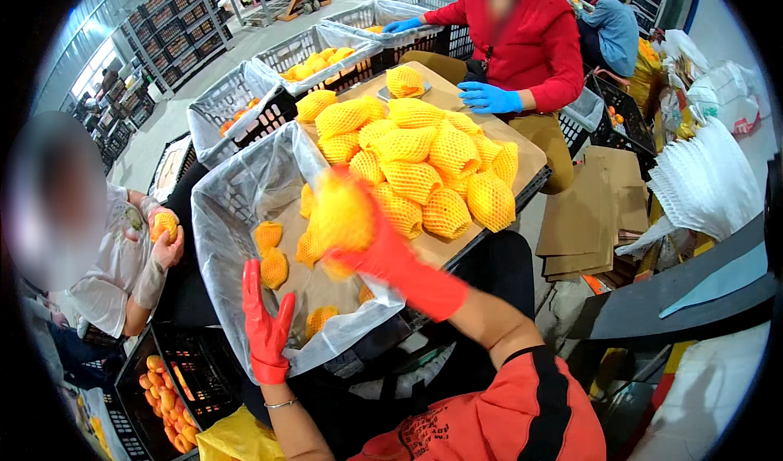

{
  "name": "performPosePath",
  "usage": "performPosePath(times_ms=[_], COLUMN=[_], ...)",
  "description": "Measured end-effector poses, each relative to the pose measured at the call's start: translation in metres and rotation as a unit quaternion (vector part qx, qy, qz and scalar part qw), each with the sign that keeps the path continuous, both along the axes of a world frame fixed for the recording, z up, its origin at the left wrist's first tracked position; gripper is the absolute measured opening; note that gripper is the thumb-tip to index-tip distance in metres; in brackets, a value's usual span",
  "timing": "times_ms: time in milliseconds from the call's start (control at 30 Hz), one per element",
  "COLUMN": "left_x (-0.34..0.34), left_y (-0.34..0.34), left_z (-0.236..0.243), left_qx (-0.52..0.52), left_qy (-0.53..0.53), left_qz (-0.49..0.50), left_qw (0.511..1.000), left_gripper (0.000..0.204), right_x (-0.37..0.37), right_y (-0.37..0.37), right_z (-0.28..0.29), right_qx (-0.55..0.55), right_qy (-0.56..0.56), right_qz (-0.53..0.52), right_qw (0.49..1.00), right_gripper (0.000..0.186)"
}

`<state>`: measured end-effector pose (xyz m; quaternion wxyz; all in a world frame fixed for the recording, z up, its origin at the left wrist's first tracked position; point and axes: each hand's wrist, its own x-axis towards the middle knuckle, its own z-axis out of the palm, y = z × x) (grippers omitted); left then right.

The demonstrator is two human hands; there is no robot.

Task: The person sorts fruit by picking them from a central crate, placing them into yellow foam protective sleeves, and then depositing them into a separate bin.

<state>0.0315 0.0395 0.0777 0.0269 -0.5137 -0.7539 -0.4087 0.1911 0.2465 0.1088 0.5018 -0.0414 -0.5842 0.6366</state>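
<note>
My right hand [387,257], in a red rubber glove, grips a fruit in a yellow foam net [342,212], both smeared by motion. They are above the right side of a crate lined with clear plastic [224,188]. My left hand [267,326], also red-gloved, is held open at the crate's near side, fingers up and thumb apart, with nothing in it. Several netted fruits [273,267] lie on the crate's bottom, partly hidden by my right hand. Beyond, a heap of netted fruits [412,147] covers much of a cardboard-topped surface [526,147].
Across the heap sits a person in red [563,45] with blue gloves. At left another person holds a netted fruit [164,225]. More lined crates [326,41] stand behind. A black crate of bare orange fruits [167,400] is lower left; flattened cardboard [583,216] lies right.
</note>
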Motion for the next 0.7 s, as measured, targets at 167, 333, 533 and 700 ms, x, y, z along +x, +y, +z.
performPosePath(times_ms=[167,333,533,700], left_x=[-0.010,-0.026,-0.037,-0.039], left_y=[0.003,-0.001,-0.009,-0.004], left_z=[-0.012,-0.032,-0.042,-0.051], left_qx=[-0.059,-0.082,-0.125,-0.107], left_qy=[0.020,0.013,-0.015,-0.044], left_qz=[0.023,0.033,0.065,0.064], left_qw=[0.998,0.996,0.990,0.991], left_gripper=[0.056,0.052,0.046,0.043], right_x=[0.132,0.204,0.185,0.189], right_y=[0.144,0.239,0.329,0.411], right_z=[0.005,-0.022,-0.048,-0.112], right_qx=[0.002,0.043,0.191,0.117], right_qy=[-0.060,-0.230,-0.489,-0.445], right_qz=[-0.294,-0.342,-0.424,-0.216], right_qw=[0.954,0.910,0.738,0.861], right_gripper=[0.088,0.095,0.099,0.073])
